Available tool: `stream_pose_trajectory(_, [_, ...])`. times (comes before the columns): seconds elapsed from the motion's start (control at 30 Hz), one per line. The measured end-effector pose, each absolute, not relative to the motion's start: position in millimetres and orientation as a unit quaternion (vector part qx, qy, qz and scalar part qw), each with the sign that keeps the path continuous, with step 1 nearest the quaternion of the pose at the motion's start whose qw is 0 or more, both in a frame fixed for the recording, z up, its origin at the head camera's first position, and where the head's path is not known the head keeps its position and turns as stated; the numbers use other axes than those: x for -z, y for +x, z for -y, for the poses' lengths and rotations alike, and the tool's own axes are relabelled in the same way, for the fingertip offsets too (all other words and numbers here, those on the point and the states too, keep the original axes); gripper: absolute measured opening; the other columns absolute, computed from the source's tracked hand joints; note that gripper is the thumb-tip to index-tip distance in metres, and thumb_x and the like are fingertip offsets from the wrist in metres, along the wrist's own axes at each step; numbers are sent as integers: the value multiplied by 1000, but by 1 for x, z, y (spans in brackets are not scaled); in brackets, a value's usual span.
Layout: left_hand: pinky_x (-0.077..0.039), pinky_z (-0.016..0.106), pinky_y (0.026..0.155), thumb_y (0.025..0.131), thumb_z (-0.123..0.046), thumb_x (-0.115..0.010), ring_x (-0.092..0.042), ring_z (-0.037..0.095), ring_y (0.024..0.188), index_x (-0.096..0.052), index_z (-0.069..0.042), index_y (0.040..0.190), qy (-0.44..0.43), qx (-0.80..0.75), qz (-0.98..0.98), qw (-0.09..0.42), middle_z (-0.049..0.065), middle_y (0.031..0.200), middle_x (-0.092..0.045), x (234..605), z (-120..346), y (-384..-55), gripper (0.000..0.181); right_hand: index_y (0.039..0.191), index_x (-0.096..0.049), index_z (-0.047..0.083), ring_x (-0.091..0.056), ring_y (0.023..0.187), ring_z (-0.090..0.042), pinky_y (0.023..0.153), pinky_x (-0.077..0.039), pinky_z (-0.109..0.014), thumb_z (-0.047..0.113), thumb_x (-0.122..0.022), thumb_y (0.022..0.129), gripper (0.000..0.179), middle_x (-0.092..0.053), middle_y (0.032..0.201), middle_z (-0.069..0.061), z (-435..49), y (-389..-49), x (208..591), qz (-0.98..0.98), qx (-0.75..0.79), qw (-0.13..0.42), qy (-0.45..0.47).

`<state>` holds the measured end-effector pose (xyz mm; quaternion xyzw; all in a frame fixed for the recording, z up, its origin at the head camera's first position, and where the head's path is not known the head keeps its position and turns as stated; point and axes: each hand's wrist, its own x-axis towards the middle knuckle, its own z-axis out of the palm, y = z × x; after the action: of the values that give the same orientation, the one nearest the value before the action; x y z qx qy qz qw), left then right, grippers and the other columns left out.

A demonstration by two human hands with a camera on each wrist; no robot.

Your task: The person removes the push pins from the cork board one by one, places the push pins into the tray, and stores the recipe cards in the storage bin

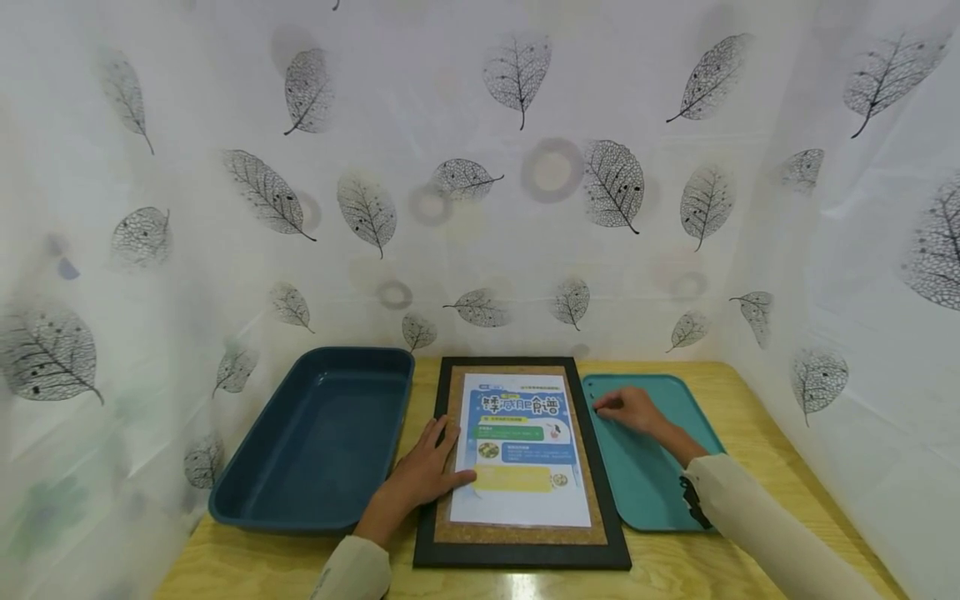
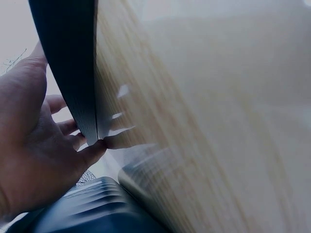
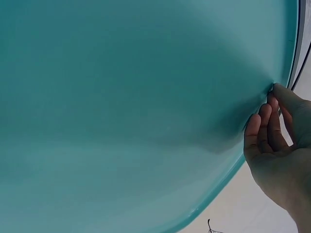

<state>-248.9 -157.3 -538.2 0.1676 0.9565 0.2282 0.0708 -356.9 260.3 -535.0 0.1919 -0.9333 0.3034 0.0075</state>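
Observation:
A black-framed cork board point(image 1: 525, 533) lies on the table with a printed poster point(image 1: 528, 504) on it. My left hand point(image 1: 423, 471) rests on the board's left edge, thumb and fingers spread over the frame and reaching the paper. Over the far left part of a teal tray point(image 1: 652, 492), my right hand point(image 1: 633, 410) pinches a small dark thing point(image 1: 597, 408) between thumb and forefinger. It is too small to identify. In the right wrist view, the fingertips of that hand point(image 3: 279, 150) touch the tray floor near its rim. Tiny dark specks point(image 1: 591, 390) lie in the tray's far left corner.
A deep dark-blue bin point(image 1: 300, 525) stands left of the board, close to my left forearm. Light wooden table point(image 1: 780, 467) shows right of the tray. A white curtain point(image 1: 480, 250) with leaf prints encloses the back and sides.

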Motion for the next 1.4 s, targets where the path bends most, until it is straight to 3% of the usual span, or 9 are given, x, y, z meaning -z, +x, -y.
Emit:
stream_pose_trajectory(0.8, [-38, 64, 111, 94, -62, -69, -13, 44, 157, -31, -5, 164, 171, -236, -954, 70, 22, 171, -15, 537, 156, -248, 98, 109, -79, -2, -73, 91, -30, 79, -59, -45, 8, -75, 95, 17, -78, 100, -13, -248, -353, 526, 931, -293, 22, 218])
stream_pose_trajectory(1.4, [-36, 64, 113, 95, -60, -68, -11, 44, 157, -30, -5, 164, 169, -238, -954, 72, 21, 172, -13, 536, 156, -248, 96, 106, -80, 0, -65, 76, -10, 67, -54, -28, 16, -82, 91, 21, -74, 86, 0, -229, -345, 532, 912, -303, 16, 276])
